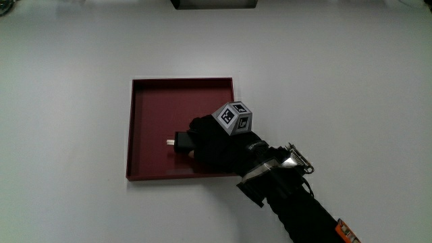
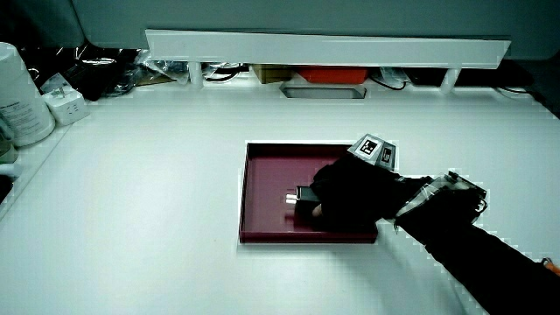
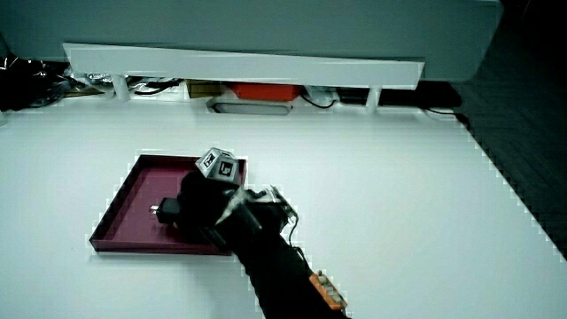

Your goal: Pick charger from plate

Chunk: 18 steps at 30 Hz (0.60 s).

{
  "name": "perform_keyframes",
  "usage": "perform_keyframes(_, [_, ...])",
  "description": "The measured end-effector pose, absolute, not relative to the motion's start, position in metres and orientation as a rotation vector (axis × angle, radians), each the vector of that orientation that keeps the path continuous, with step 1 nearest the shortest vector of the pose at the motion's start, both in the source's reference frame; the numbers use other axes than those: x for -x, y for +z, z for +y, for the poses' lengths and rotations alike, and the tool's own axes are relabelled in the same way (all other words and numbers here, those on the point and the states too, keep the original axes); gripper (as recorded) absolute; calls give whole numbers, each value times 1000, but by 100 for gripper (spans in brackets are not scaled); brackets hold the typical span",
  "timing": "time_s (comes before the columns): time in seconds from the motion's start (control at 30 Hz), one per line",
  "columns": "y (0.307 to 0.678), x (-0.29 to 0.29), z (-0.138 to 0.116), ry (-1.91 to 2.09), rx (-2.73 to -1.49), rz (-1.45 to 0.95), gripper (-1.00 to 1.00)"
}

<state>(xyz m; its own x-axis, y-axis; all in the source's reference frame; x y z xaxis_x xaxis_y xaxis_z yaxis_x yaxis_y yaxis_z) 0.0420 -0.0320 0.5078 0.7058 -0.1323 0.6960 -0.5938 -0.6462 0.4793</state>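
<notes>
A dark red square plate (image 1: 152, 108) lies flat on the white table; it also shows in both side views (image 2: 271, 166) (image 3: 133, 190). A small black charger (image 1: 182, 141) with pale prongs lies in the plate, in the part nearer the person, seen too in both side views (image 2: 304, 194) (image 3: 166, 209). The hand (image 1: 209, 142) in its black glove reaches over the plate's near corner and its curled fingers close around the charger's body. The patterned cube (image 1: 234, 118) sits on the back of the hand. The forearm (image 1: 297, 206) runs toward the person.
A low white partition (image 2: 324, 45) stands at the table's edge away from the person, with cables and a red box under it. A white container (image 2: 22, 92) and a small white block (image 2: 63, 105) stand at the table's edge in a side view.
</notes>
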Motion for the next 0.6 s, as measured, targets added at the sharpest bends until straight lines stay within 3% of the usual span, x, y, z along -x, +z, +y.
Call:
perform_keyframes(0.27, [483,-67,-33,824,-2218,-578,100])
perform_keyframes(0.3, [490,-71,-35,896,-2147,-630,100])
perform_keyframes(0.33, [475,-74,-35,842,-2205,-586,100])
perform_keyframes(0.37, [484,-78,-37,922,-2149,-643,100])
perform_keyframes(0.6, [453,-108,-38,992,-2154,-627,100])
